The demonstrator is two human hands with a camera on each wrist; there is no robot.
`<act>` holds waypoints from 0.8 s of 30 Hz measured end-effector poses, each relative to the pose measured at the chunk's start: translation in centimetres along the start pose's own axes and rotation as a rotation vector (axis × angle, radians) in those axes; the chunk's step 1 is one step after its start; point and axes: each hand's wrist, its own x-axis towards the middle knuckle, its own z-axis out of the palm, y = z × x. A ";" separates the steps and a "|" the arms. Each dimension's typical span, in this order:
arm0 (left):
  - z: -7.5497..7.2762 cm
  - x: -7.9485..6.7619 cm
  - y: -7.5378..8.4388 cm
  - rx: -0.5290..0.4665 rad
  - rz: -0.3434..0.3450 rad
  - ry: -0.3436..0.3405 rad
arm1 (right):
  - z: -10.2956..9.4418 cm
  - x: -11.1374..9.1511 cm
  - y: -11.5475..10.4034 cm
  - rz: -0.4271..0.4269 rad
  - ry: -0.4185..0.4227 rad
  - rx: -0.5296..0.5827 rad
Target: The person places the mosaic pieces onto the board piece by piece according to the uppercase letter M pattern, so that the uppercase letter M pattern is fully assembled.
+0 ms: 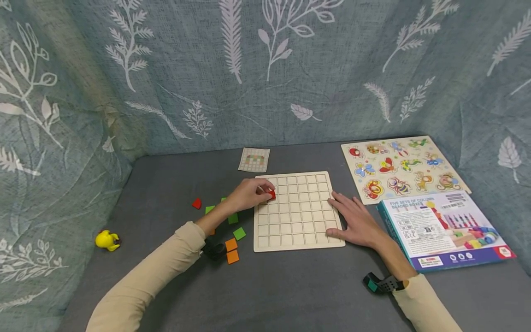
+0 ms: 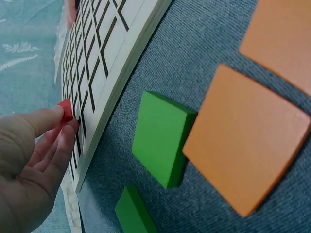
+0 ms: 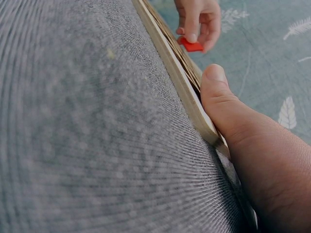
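My left hand pinches a small red tile between thumb and fingers, over the left columns of a pale wooden grid board. In the left wrist view the red tile shows at the thumb tip, close over the grid. My right hand rests at the board's right edge, fingers spread, with the thumb lying along the rim in the right wrist view. Left of the board lie several green tiles and orange tiles, some partly hidden by the left forearm, and a red piece.
A small pattern card lies behind the board. At the right are an insect puzzle board and a bead-set box, near the right forearm. A yellow toy figure sits at far left. A leaf-print curtain hangs behind.
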 end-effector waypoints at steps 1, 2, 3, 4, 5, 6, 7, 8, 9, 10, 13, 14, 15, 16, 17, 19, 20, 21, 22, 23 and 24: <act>0.0 0.0 0.0 0.005 0.004 -0.003 | 0.0 0.0 0.0 0.001 0.000 0.000; 0.0 0.0 0.1 0.010 0.005 -0.007 | 0.0 0.0 0.0 0.002 0.000 -0.001; 0.0 0.0 0.1 0.015 0.009 -0.010 | 0.0 0.0 0.0 0.002 0.000 -0.001; 0.1 0.1 0.1 0.020 0.012 -0.013 | 0.0 0.0 -0.1 0.002 0.000 -0.001; 0.1 0.1 0.1 0.025 0.011 -0.015 | 0.0 0.0 -0.1 0.002 0.001 -0.003; 0.1 0.2 0.2 0.028 0.015 -0.016 | 0.0 0.0 -0.1 0.002 0.001 -0.002; 0.1 0.2 0.2 0.030 0.016 -0.018 | 0.0 0.0 -0.1 0.001 0.001 -0.002; 0.1 0.3 0.2 0.032 0.021 -0.020 | 0.0 0.0 -0.1 0.001 0.001 -0.001; 0.1 0.3 0.2 0.035 0.028 -0.024 | 0.0 0.0 -0.1 0.001 0.001 -0.001; 0.1 0.3 0.2 0.042 0.035 -0.028 | 0.0 0.0 0.0 0.001 0.002 0.000; 0.0 0.4 0.4 0.077 0.071 -0.043 | 0.0 0.0 0.0 0.000 0.002 0.001; 0.0 0.5 0.5 0.093 0.086 -0.046 | 0.0 0.0 0.0 0.000 0.003 0.000; 0.0 0.5 0.6 0.111 0.098 -0.049 | 0.0 0.0 0.0 0.001 0.003 0.000; -0.1 0.5 0.7 0.129 0.110 -0.050 | 0.0 0.0 0.0 0.001 0.003 0.000; -0.1 0.6 0.8 0.148 0.120 -0.052 | 0.0 0.1 0.0 0.002 0.003 -0.002; -0.1 0.7 0.9 0.185 0.130 -0.057 | -0.1 0.1 0.0 0.004 0.001 0.000; -0.1 0.7 0.9 0.203 0.130 -0.059 | -0.1 0.1 0.0 0.005 0.000 0.002; -0.1 0.7 1.0 0.222 0.128 -0.060 | -0.1 0.1 0.0 0.005 -0.001 0.003; 0.0 0.8 1.0 0.233 0.124 -0.063 | -0.1 0.1 0.0 0.006 -0.002 0.004; 0.1 0.8 1.0 0.245 0.121 -0.064 | -0.1 0.1 0.0 0.007 -0.002 0.005; 0.1 0.8 1.1 0.251 0.121 -0.063 | -0.1 0.1 0.0 0.007 -0.003 0.006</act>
